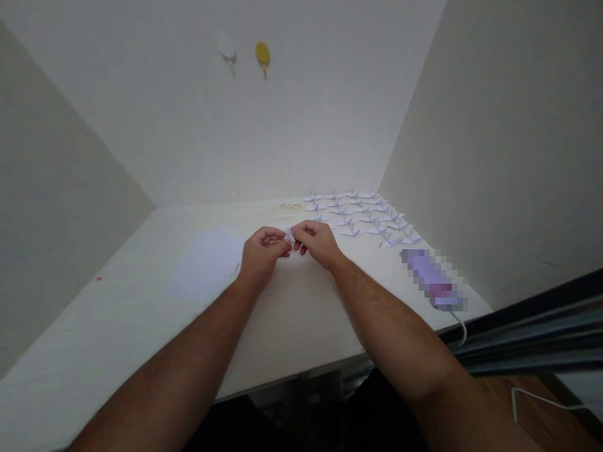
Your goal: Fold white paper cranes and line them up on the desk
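Observation:
Between my two hands, a little above the table, is a small folded piece of white paper (289,236). The thumb and fingers of my left hand (264,250) pinch its left side. From the other side my right hand (315,240) grips it the same way, with the fingertips of both hands almost meeting. Much of the paper is hidden behind the fingers, so its exact shape cannot be made out. Rows of folded white paper cranes (351,223) stand on the table beyond my right hand.
The white table (282,326) sits in a corner of pale walls. White paper sheets (205,263) lie left of my hands. A blurred-out device (431,279) with a white cable (464,329) lies at the right edge. Two hooks, one yellow (262,53), hang on the wall.

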`<state>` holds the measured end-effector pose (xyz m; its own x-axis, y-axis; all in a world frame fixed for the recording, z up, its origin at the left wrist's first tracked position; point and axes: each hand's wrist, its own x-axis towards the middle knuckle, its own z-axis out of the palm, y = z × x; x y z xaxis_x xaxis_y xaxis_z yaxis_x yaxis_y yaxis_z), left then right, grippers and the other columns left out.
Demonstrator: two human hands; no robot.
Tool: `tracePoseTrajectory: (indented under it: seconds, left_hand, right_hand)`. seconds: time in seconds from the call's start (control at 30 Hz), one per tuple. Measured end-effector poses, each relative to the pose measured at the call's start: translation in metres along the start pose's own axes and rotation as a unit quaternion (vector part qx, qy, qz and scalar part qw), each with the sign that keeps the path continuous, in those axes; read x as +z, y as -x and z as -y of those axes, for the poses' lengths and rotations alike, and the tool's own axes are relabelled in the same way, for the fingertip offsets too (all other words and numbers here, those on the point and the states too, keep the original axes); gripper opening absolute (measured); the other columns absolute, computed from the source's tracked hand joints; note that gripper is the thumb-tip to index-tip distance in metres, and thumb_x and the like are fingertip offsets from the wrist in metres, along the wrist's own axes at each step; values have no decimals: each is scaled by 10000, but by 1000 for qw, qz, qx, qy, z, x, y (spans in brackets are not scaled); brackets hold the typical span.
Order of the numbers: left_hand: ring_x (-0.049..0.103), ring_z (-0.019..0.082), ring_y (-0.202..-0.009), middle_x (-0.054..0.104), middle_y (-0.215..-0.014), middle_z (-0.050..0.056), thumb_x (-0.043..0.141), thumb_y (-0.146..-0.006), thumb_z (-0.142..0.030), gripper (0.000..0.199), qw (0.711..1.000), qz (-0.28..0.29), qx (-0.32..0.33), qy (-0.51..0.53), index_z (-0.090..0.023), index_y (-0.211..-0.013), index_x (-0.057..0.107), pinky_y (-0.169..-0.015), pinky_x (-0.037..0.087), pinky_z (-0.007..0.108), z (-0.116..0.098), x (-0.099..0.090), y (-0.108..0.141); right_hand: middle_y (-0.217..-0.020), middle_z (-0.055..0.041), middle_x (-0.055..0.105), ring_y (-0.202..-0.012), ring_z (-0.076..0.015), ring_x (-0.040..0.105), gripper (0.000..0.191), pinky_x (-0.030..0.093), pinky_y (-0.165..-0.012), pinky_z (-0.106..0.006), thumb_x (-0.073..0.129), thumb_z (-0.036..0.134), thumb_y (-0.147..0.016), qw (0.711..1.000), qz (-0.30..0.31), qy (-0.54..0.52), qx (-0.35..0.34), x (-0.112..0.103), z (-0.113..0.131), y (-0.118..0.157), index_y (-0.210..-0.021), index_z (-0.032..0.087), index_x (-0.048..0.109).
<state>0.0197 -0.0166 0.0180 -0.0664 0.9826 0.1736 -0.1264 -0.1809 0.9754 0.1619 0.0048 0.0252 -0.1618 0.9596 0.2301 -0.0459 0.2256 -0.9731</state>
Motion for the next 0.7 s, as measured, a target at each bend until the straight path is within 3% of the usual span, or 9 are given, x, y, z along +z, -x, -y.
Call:
tracePoseTrajectory:
  seconds: [0.13, 0.4, 0.7]
  left_hand:
    - [633, 141, -566, 611, -679, -36, 787, -583, -227, 407, 1000, -22, 19, -8, -180, -918, 560, -556, 521, 281, 0, 0, 0]
    - [572, 120, -529, 610, -566, -9, 734, -637, -257, 185, 999, -8, 11, -38, -156, -739, 618, -546, 467, 254, 2, -2, -1]
    - [552, 114, -480, 587, -533, -33, 693, -587, -169, 177, 1000, -10, -9, -12, -174, -732, 591, -499, 465, 246, 3, -1, -1]
  right_hand:
    - [-570, 7, 625, -497, -104, 573, 194, 441, -432, -201, 680, 324, -675, 1000, -1, 1, 2, 2, 2, 2, -741, 150, 625]
    - [-475, 30, 567, -423, -91, 516, 126, 394, -414, -203, 664, 264, -647, 997, -15, 78, 2, -2, 3, 3, -671, 146, 624]
    - [-514, 28, 601, -435, -90, 541, 156, 416, -428, -199, 666, 278, -640, 997, 13, 70, 15, -1, 1, 4, -726, 157, 622]
